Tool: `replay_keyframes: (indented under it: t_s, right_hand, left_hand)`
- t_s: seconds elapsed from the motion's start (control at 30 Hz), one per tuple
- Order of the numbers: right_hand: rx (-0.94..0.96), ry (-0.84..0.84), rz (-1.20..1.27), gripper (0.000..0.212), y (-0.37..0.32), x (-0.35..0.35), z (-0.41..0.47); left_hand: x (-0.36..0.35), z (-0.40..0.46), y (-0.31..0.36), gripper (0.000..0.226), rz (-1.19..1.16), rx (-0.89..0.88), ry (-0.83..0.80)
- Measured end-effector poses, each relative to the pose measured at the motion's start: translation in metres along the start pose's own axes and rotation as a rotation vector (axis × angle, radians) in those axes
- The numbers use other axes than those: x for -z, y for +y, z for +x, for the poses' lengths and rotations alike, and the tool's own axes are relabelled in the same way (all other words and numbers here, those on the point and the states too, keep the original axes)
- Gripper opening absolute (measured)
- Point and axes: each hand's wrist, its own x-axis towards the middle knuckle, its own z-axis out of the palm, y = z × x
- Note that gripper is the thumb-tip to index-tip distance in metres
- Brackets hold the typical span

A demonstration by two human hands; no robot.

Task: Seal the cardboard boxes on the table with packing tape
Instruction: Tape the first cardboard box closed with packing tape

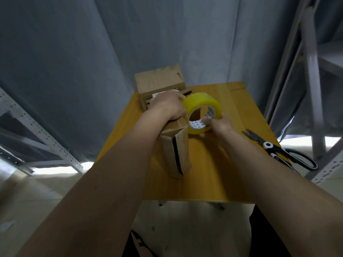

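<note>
A narrow cardboard box [174, 151] stands near the middle of the yellow table [232, 173], its near-end flaps parted by a dark gap. My left hand [167, 106] lies on top of this box, fingers curled over its far part. My right hand [218, 125] grips a roll of yellow packing tape [203, 102], fingers through its core, holding it upright just right of the box top. A second cardboard box [159, 80] with old tape on it sits behind, at the table's far left corner.
Black-and-white scissors [284, 151] lie at the table's right edge. Grey metal shelving frames [46, 140] stand to the left and right. A grey curtain [167, 34] hangs behind the table.
</note>
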Motion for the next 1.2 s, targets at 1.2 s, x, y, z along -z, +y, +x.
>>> replay_keyframes:
  t_s: [1.2]
  right_hand:
    - [-0.005, -0.098, -1.759, 0.031, 0.002, 0.08, -0.009]
  left_hand:
    - [-0.005, -0.005, 0.012, 0.036, -0.065, 0.163, 0.053]
